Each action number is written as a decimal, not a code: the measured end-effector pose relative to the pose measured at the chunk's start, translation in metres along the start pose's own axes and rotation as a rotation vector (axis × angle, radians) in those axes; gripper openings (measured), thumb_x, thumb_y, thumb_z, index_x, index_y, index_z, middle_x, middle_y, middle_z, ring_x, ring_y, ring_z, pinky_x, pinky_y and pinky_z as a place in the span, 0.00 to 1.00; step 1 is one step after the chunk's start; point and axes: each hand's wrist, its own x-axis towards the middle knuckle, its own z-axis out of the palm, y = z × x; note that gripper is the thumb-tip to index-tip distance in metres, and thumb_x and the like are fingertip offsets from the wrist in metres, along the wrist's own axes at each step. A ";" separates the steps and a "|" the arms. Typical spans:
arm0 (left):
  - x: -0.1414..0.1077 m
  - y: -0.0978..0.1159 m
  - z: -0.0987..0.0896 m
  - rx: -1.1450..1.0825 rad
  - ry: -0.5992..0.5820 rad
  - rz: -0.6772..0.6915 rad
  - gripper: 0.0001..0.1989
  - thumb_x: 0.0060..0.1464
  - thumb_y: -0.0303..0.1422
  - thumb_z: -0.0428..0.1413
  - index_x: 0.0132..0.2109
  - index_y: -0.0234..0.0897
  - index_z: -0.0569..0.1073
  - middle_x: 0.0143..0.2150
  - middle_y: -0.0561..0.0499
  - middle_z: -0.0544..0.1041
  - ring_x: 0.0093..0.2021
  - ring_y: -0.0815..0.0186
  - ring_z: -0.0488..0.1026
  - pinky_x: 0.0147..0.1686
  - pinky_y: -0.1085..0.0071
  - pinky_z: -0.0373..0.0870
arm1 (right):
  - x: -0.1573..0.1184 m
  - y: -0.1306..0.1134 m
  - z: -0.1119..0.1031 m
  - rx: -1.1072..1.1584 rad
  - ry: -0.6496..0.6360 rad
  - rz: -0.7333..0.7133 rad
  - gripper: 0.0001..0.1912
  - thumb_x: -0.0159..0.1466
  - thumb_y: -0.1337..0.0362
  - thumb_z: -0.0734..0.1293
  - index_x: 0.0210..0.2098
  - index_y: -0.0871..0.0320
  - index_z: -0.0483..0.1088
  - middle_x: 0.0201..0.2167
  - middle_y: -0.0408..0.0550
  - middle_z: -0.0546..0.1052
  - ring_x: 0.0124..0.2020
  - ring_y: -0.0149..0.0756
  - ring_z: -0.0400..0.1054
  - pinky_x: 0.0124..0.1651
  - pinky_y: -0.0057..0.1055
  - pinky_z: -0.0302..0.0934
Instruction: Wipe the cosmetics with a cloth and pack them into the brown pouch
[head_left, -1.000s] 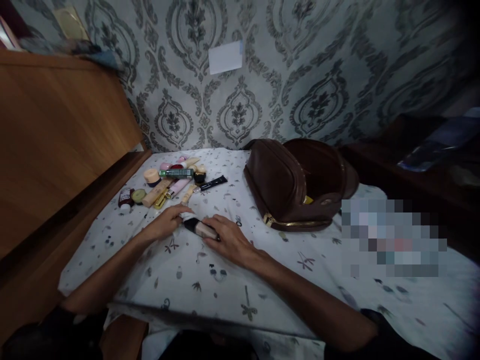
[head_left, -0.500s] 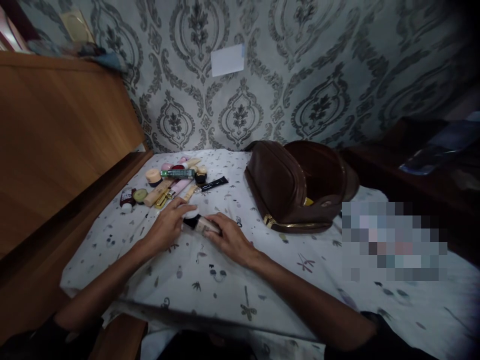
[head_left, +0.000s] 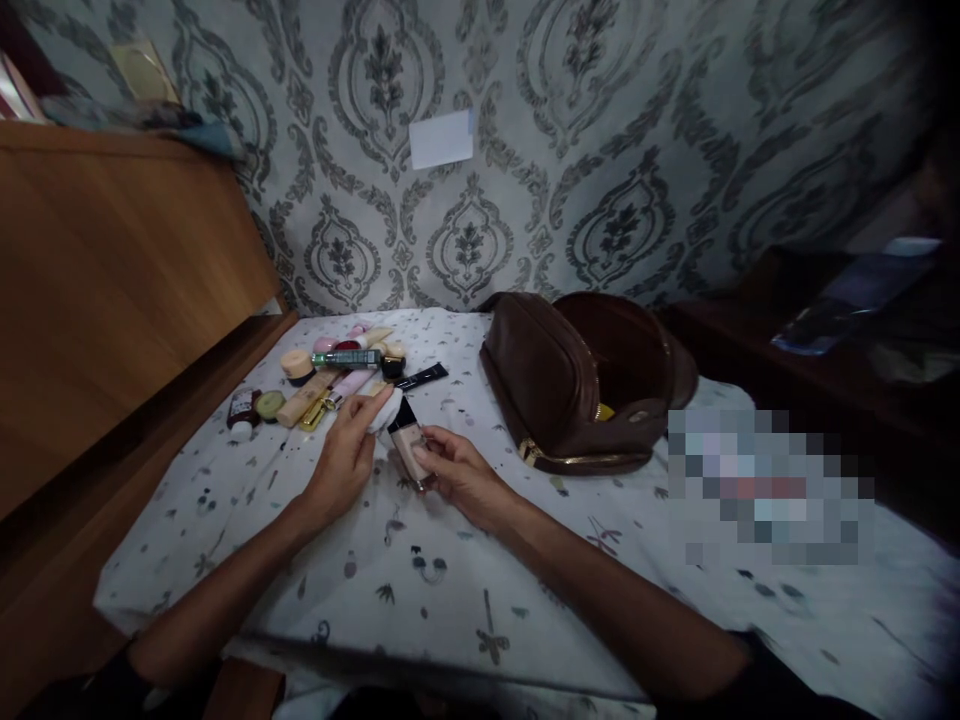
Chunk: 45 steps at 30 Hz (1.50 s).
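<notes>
In my right hand is a foundation bottle with beige contents and a black cap, held tilted above the cloth. My left hand pinches a white pad, perhaps cotton or folded tissue, against the side of the black cap. Just beyond my hands lies a black tube. To the left is a cluster of cosmetics, among them a green box, a gold tube, a cream jar and a dark red bottle with a white cap.
An open brown leather bag stands to the right, something yellow inside it. Beyond it is a blurred-out patch on the printed white cloth. A wooden cabinet borders the left, and a patterned wall rises behind.
The foundation bottle has turned more upright, its cap pointing up and away. The white pad has moved from over the cap to its left side. The view has shifted slightly.
</notes>
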 end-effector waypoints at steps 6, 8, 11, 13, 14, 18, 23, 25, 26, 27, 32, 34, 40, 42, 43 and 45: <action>-0.001 0.002 0.008 0.126 -0.092 0.087 0.32 0.58 0.18 0.42 0.67 0.42 0.62 0.58 0.42 0.62 0.61 0.58 0.63 0.58 0.56 0.67 | -0.003 -0.005 0.002 0.136 -0.030 0.055 0.25 0.52 0.50 0.76 0.42 0.54 0.67 0.35 0.42 0.75 0.32 0.37 0.74 0.34 0.34 0.69; -0.004 0.003 0.011 0.138 -0.107 0.123 0.31 0.58 0.17 0.42 0.66 0.42 0.63 0.62 0.42 0.60 0.65 0.57 0.60 0.60 0.55 0.66 | -0.002 -0.007 0.002 0.212 -0.024 0.079 0.21 0.57 0.48 0.72 0.41 0.53 0.66 0.35 0.42 0.75 0.34 0.37 0.74 0.37 0.37 0.70; -0.009 0.005 0.016 0.143 -0.125 0.179 0.30 0.58 0.17 0.42 0.65 0.41 0.64 0.66 0.41 0.57 0.67 0.54 0.57 0.60 0.54 0.66 | -0.001 -0.009 0.002 0.305 0.000 0.096 0.15 0.63 0.48 0.67 0.41 0.52 0.66 0.33 0.41 0.74 0.34 0.36 0.73 0.40 0.39 0.70; -0.013 0.006 0.019 0.151 -0.143 0.212 0.31 0.57 0.16 0.43 0.64 0.41 0.64 0.69 0.41 0.53 0.69 0.52 0.55 0.61 0.51 0.66 | 0.000 -0.010 0.001 0.353 0.020 0.100 0.14 0.65 0.49 0.65 0.39 0.52 0.67 0.33 0.41 0.73 0.32 0.34 0.71 0.40 0.38 0.69; -0.016 0.006 0.020 0.156 -0.157 0.223 0.32 0.56 0.15 0.43 0.64 0.41 0.64 0.71 0.41 0.52 0.70 0.52 0.53 0.61 0.50 0.65 | 0.000 -0.010 0.001 0.370 0.029 0.099 0.13 0.66 0.50 0.65 0.39 0.53 0.67 0.33 0.40 0.73 0.31 0.33 0.70 0.39 0.36 0.69; -0.026 0.009 0.021 0.119 -0.237 0.284 0.34 0.52 0.14 0.45 0.63 0.42 0.64 0.74 0.44 0.45 0.72 0.53 0.48 0.64 0.49 0.62 | 0.000 -0.013 0.003 0.368 0.039 0.064 0.15 0.62 0.49 0.69 0.39 0.54 0.70 0.32 0.41 0.74 0.30 0.31 0.68 0.34 0.28 0.67; -0.029 0.021 0.013 -0.049 -0.248 0.328 0.26 0.53 0.13 0.43 0.52 0.38 0.73 0.72 0.44 0.53 0.70 0.55 0.54 0.65 0.52 0.62 | 0.000 -0.012 0.003 0.297 0.102 -0.042 0.20 0.50 0.55 0.79 0.36 0.55 0.70 0.33 0.41 0.76 0.34 0.30 0.70 0.34 0.24 0.65; -0.025 0.024 0.009 -0.088 -0.199 0.256 0.25 0.54 0.14 0.43 0.50 0.38 0.75 0.68 0.43 0.61 0.67 0.56 0.61 0.63 0.54 0.64 | 0.000 -0.011 0.001 0.292 0.120 -0.008 0.22 0.49 0.56 0.80 0.38 0.55 0.70 0.31 0.39 0.75 0.31 0.30 0.70 0.30 0.24 0.65; -0.021 0.025 0.007 -0.093 -0.155 0.212 0.25 0.54 0.16 0.44 0.52 0.39 0.75 0.65 0.43 0.64 0.65 0.57 0.63 0.63 0.54 0.64 | 0.000 -0.011 0.000 0.298 0.111 0.018 0.23 0.49 0.56 0.80 0.39 0.55 0.70 0.30 0.39 0.75 0.30 0.30 0.70 0.29 0.25 0.65; -0.017 0.025 0.007 -0.090 -0.105 0.169 0.25 0.56 0.17 0.44 0.55 0.39 0.73 0.64 0.43 0.65 0.65 0.57 0.64 0.63 0.53 0.64 | 0.000 -0.011 -0.001 0.308 0.090 0.045 0.23 0.51 0.54 0.79 0.40 0.55 0.70 0.30 0.40 0.75 0.30 0.31 0.71 0.28 0.26 0.66; -0.004 0.016 0.015 -0.065 0.008 0.094 0.27 0.62 0.23 0.43 0.66 0.40 0.62 0.66 0.41 0.62 0.67 0.56 0.59 0.65 0.51 0.60 | -0.003 -0.011 -0.001 0.404 -0.023 0.093 0.18 0.57 0.54 0.76 0.40 0.57 0.70 0.31 0.42 0.78 0.35 0.34 0.74 0.38 0.36 0.72; -0.006 0.013 0.020 -0.079 -0.048 0.145 0.28 0.62 0.22 0.42 0.67 0.40 0.60 0.67 0.41 0.61 0.68 0.56 0.59 0.65 0.54 0.60 | -0.002 -0.011 0.000 0.423 -0.024 0.057 0.18 0.57 0.54 0.76 0.40 0.56 0.71 0.31 0.41 0.78 0.33 0.32 0.73 0.40 0.37 0.72; -0.023 0.017 0.025 -0.173 -0.139 0.042 0.20 0.63 0.30 0.46 0.60 0.35 0.69 0.59 0.39 0.70 0.60 0.56 0.68 0.61 0.58 0.66 | 0.003 -0.019 -0.001 0.289 0.179 -0.150 0.22 0.48 0.50 0.79 0.35 0.56 0.75 0.28 0.40 0.77 0.30 0.28 0.69 0.36 0.25 0.65; -0.022 0.023 0.026 -0.274 -0.190 -0.115 0.20 0.62 0.36 0.50 0.58 0.35 0.70 0.56 0.40 0.74 0.57 0.55 0.71 0.58 0.58 0.69 | 0.002 -0.023 0.001 0.219 0.220 -0.232 0.23 0.47 0.48 0.79 0.34 0.57 0.76 0.28 0.41 0.76 0.29 0.27 0.67 0.34 0.23 0.62; -0.020 0.026 0.027 -0.342 -0.220 -0.193 0.21 0.60 0.39 0.53 0.58 0.36 0.71 0.56 0.41 0.75 0.57 0.53 0.72 0.57 0.58 0.69 | 0.000 -0.024 0.002 0.185 0.224 -0.258 0.24 0.47 0.48 0.79 0.35 0.57 0.75 0.28 0.41 0.76 0.28 0.28 0.66 0.33 0.23 0.61; -0.015 0.033 0.030 -0.492 -0.272 -0.326 0.25 0.56 0.42 0.57 0.58 0.37 0.71 0.55 0.43 0.77 0.56 0.52 0.73 0.56 0.58 0.71 | -0.002 -0.026 0.006 0.119 0.212 -0.277 0.26 0.47 0.46 0.78 0.37 0.57 0.75 0.30 0.42 0.76 0.27 0.28 0.65 0.31 0.24 0.59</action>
